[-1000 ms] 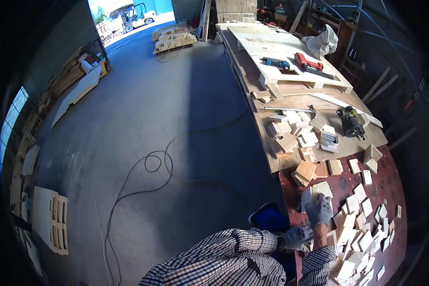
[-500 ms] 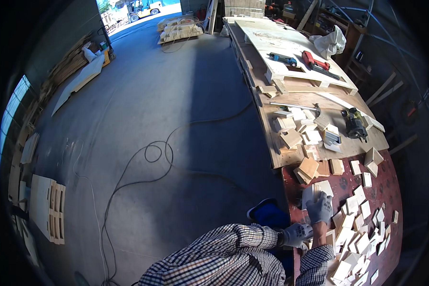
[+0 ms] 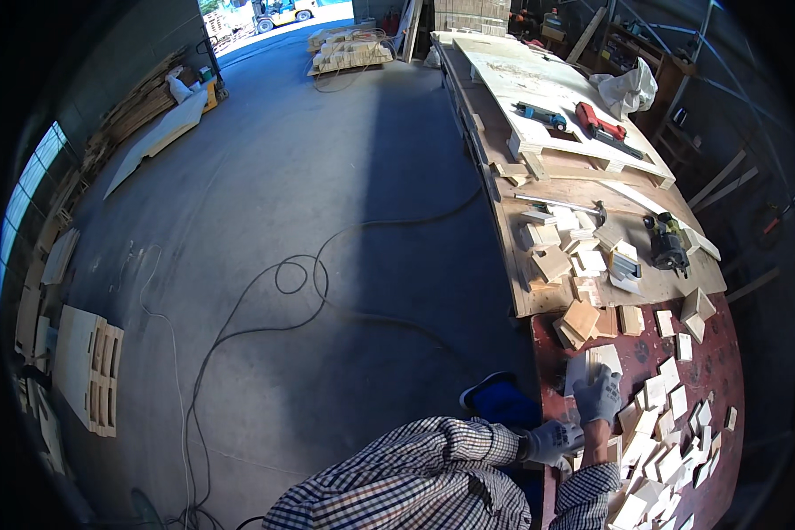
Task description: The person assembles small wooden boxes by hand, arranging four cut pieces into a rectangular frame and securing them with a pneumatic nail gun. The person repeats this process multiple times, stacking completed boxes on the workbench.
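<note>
My right hand [image 3: 599,395], in a grey work glove, is closed on a small stack of pale wooden blocks [image 3: 583,369] near the left edge of the dark red tabletop [image 3: 552,402]. Closer to me, my left hand [image 3: 552,441], also gloved, is curled at the table edge beside my right wrist. What its fingers hold, if anything, is hidden. Right of my hands lies a loose heap of cut wooden blocks [image 3: 658,450]. Beyond the stack sit a few browner wooden blocks [image 3: 580,319].
Farther along the bench are a hammer [image 3: 556,203], a green-black power tool [image 3: 667,243], a red nail gun [image 3: 601,124] and a teal tool [image 3: 541,116] on a pale wooden panel [image 3: 521,75]. A long hose [image 3: 327,300] loops over the grey floor [image 3: 265,194].
The whole view has shifted slightly, so the bench sits a little farther right. My right hand stays at the stack of blocks, and my left hand stays by the table edge.
</note>
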`<state>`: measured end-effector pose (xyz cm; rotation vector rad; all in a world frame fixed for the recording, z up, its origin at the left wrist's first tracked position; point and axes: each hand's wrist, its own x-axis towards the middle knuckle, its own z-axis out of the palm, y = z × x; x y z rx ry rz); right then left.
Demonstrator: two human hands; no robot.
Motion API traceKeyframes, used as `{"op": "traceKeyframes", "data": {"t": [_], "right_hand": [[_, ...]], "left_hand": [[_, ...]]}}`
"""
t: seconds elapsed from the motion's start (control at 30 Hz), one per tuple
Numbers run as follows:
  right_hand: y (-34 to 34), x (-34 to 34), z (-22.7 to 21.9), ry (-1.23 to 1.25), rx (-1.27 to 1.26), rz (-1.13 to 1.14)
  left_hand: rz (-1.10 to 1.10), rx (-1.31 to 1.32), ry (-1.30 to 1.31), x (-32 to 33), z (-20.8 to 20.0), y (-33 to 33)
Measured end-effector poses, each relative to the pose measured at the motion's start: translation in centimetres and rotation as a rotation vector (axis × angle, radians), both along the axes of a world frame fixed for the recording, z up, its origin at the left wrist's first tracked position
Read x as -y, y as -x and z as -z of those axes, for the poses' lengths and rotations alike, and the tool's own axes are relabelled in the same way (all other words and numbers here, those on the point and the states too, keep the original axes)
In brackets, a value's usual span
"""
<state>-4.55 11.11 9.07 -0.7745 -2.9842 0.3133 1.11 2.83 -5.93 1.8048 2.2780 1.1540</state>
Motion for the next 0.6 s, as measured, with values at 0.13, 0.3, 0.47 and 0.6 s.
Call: {"op": "traceKeyframes", "data": {"t": [0.13,0.3,0.47,0.6], "right_hand": [[-0.1,0.0,0.1,-0.009,-0.001,-0.004],[0.0,-0.1,0.3,-0.017,-0.001,-0.009],[0.2,-0.7,0.3,-0.002,0.049,0.028],[0.4,-1.8,1.7,-0.022,0.017,0.004]], "left_hand": [[-0.007,0.021,-0.028,0.5,-0.7,0.1],[0.031,0.01,-0.02,1.3,-2.1,0.5],[0.046,0.088,-0.123,0.6,-1.7,-0.3],[0.051,0.101,-0.08,1.2,-2.5,0.2]]}}
